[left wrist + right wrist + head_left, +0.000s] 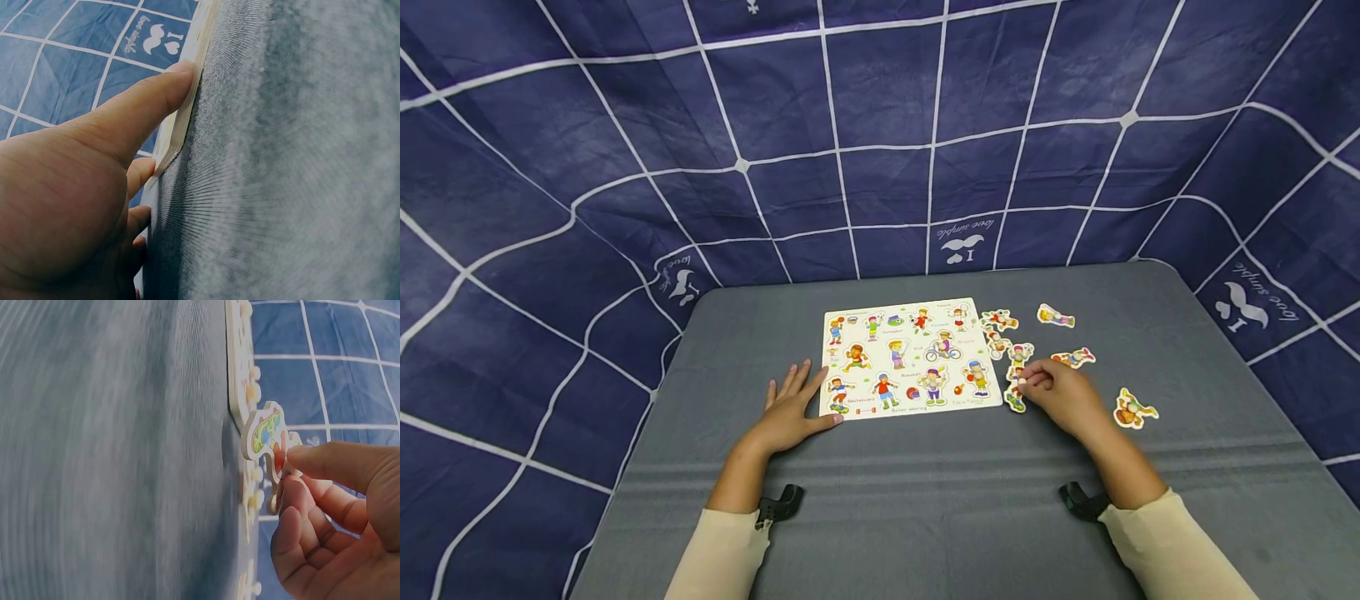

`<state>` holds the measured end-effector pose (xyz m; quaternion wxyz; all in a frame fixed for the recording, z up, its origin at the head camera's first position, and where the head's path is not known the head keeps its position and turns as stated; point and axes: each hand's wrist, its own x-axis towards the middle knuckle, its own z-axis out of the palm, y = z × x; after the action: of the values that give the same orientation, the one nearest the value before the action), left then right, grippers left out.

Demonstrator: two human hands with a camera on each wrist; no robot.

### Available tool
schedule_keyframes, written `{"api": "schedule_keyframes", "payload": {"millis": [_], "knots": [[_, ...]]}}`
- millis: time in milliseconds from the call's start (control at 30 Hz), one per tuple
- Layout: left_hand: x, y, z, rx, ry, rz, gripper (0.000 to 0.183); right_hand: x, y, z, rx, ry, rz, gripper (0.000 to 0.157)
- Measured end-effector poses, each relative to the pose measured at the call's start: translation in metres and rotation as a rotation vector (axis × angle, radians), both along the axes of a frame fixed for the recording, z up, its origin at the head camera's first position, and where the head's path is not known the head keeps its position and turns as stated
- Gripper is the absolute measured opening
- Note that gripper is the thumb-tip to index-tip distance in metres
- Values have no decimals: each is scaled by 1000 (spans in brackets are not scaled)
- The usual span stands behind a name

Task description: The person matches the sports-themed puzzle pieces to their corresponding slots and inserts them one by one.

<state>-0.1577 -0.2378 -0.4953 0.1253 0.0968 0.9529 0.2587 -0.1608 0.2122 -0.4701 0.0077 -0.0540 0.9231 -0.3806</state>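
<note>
From where I stand, the left hand [786,421] lies at the board's [878,360] near left corner, fingers spread, thumb along its edge. Just off the board's right side, the right hand [1062,392] pinches a figure piece [267,434] between thumb and fingers, tilted against the board. Loose pieces [1135,410] lie to the board's right. I'd pinch lightly, level the piece so its outline shows, and press the corner steadily against sliding.
</note>
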Motion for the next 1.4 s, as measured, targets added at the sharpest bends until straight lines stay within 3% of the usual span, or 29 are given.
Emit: {"api": "schedule_keyframes", "payload": {"millis": [700, 1400], "knots": [[2, 0, 2, -13, -8, 10, 97, -7, -77, 1, -118, 28, 109, 8], [1, -2, 1, -4, -10, 0, 96, -19, -173, 6, -123, 77, 197, 11]]}}
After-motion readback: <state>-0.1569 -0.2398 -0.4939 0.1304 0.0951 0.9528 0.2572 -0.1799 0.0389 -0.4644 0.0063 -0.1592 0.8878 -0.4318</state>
